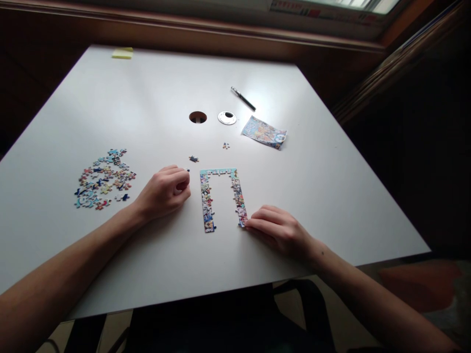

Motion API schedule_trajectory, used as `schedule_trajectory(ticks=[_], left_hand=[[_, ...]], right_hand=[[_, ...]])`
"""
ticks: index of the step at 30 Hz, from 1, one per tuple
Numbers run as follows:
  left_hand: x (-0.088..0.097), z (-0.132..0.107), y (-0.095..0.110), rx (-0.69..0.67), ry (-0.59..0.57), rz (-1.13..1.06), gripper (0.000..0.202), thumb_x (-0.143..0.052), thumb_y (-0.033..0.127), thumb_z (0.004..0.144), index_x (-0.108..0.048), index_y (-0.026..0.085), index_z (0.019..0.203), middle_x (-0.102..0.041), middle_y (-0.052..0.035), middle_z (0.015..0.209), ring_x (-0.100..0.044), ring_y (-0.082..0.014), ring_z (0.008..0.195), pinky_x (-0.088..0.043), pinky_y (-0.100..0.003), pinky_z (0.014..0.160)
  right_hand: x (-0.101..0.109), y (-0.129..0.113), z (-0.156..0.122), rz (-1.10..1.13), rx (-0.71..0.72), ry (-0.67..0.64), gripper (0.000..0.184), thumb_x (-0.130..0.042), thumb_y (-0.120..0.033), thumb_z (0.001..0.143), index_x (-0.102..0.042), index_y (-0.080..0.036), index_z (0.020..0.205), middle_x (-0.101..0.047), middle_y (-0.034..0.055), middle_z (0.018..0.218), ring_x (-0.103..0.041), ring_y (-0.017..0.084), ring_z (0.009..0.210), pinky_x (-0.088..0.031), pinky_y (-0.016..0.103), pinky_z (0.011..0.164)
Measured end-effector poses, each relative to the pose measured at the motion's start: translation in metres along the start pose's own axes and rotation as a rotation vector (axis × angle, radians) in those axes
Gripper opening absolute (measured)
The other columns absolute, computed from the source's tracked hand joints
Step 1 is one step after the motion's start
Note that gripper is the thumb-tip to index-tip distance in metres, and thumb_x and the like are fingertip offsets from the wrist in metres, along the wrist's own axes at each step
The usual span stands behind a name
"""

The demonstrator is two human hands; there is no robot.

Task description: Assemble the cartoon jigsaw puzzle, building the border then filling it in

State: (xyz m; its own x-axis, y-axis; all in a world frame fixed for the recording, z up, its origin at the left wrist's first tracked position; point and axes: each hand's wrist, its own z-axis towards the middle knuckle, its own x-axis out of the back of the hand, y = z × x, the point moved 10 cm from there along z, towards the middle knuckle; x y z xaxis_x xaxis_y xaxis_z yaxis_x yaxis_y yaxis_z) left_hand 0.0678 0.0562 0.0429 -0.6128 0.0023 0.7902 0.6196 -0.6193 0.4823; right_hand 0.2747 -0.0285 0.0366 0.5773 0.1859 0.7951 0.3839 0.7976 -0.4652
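Note:
A partly joined jigsaw puzzle border [206,206] lies on the white table, with a top strip and two side strips around bare tabletop. My right hand [281,230] is at the lower end of the right strip, its fingertips pinching the puzzle piece [242,223] there. Left of the border, my left hand [167,191] rests on the table with its fingers curled closed; whatever they may hold is hidden. A dark loose piece [194,159] lies just beyond that hand, and another loose piece [225,145] sits above the border.
A heap of loose puzzle pieces [105,181] spreads at the left. Farther back are a printed picture sheet [265,132], a black pen [243,99], a round cable hole [197,117] and a metal ring cover [227,117]. Yellow sticky notes [122,53] lie by the far edge.

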Motion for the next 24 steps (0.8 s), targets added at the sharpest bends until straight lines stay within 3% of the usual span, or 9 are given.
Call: schedule_trajectory(ticks=[11, 24], left_hand=[[0.0001, 0.0001, 0.0004, -0.002, 0.001, 0.009, 0.026, -0.055, 0.006, 0.081, -0.038, 0.020, 0.067, -0.041, 0.0018, 0.064, -0.040, -0.0144, 0.066, -0.035, -0.028, 0.060], [0.0004, 0.0003, 0.0000, -0.001, 0.003, 0.004, 0.027, -0.055, 0.004, 0.079, -0.037, 0.020, 0.066, -0.040, 0.0022, 0.065, -0.039, -0.0140, 0.065, -0.034, -0.028, 0.059]], right_hand=[[-0.0034, 0.0020, -0.0044, -0.184, -0.019, -0.038, 0.018, -0.057, -0.019, 0.097, -0.068, -0.019, 0.112, -0.051, -0.0010, 0.066, -0.044, 0.013, 0.058, -0.033, 0.029, 0.057], [-0.0055, -0.0005, -0.0031, -0.222, -0.006, -0.081, 0.017, -0.055, -0.019, 0.097, -0.066, -0.019, 0.110, -0.058, -0.0004, 0.065, -0.049, 0.013, 0.056, -0.037, 0.029, 0.059]])
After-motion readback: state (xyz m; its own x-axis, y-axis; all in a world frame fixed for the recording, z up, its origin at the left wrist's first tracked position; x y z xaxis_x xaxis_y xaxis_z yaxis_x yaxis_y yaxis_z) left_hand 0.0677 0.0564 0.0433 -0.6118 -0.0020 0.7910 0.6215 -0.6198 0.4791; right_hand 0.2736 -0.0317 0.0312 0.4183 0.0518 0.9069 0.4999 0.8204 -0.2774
